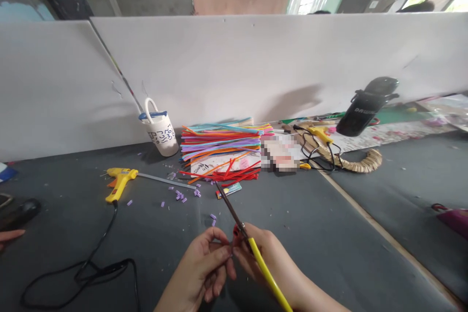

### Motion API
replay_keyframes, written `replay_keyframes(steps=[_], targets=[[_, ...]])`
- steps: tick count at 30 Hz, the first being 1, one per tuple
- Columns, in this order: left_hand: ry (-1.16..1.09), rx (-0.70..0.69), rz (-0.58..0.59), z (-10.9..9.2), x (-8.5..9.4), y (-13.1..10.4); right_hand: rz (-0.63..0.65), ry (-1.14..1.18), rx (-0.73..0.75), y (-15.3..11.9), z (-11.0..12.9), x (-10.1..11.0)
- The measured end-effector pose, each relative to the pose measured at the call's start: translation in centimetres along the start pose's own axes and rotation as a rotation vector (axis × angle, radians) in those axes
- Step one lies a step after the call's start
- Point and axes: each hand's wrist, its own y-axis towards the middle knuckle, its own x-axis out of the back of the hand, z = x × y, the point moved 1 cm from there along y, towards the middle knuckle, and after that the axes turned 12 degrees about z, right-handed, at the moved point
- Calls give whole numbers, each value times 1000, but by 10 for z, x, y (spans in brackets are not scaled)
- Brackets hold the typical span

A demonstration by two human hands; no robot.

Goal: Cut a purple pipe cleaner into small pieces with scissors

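Observation:
My right hand (265, 251) is closed round scissors (231, 207) with long dark pointed blades and a yellow handle. Their tip points away from me, toward the pipe cleaners. Close beside it, my left hand (208, 263) has thumb and index finger pinched at the right fingertips; whatever lies between them is too small to make out. Red pipe cleaners (237, 175) lie loose beyond the blades, in front of a stacked bundle of colored pipe cleaners (221, 144). Small purple pieces (179, 196) are scattered on the dark table (175, 234). A small flat packet (232, 189) rests near the scissor tip.
At left lies a yellow glue gun (120, 183) with a grey stick and a looping black cord. A white tumbler (161, 131) and a black bottle (365, 109) stand near the white partition (234, 68). Another person's hand (10, 236) shows at the left edge.

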Motion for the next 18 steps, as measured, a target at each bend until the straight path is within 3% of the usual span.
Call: replay_keyframes(steps=[8, 14, 18], targets=[[57, 10, -58, 0, 2, 0, -39, -48, -53, 1, -4, 3], [8, -195, -265, -16, 12, -7, 169, -195, -152, -4, 6, 18], [-25, -292, -300, -21, 15, -10, 262, -312, -180, -9, 7, 15]])
